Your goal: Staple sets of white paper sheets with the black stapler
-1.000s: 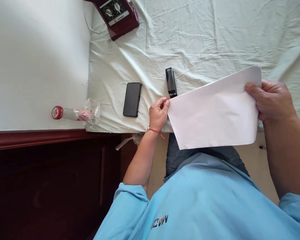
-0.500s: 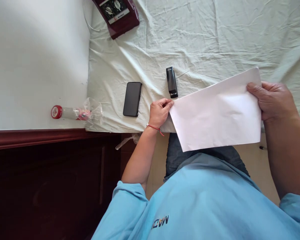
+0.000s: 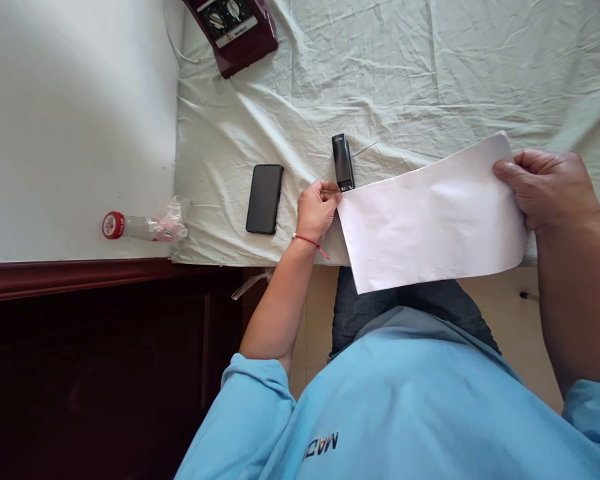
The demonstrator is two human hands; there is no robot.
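White paper (image 3: 430, 223) spans the space between my two hands, over the table's front edge and partly above my lap. My left hand (image 3: 318, 208) pinches its upper left corner between thumb and fingers. At the right end, my right hand (image 3: 555, 183) grips the paper with the thumb on top; the fingers beneath are partly hidden. A black stapler (image 3: 343, 162) lies on the cloth just beyond my left fingertips. Its near end is right by the paper's corner; whether they touch I cannot tell.
Left of the stapler a black phone (image 3: 265, 199) lies on the pale green cloth (image 3: 220, 140). A dark red appliance (image 3: 245, 47) with dials stands at the back left. A red-capped clear container (image 3: 114, 225) and crumpled plastic wrap (image 3: 173, 220) lie at the left edge.
Both hands have moved the paper slightly away from me and to the left. Its left corner now comes up to the stapler's near end, and the right end bends more.
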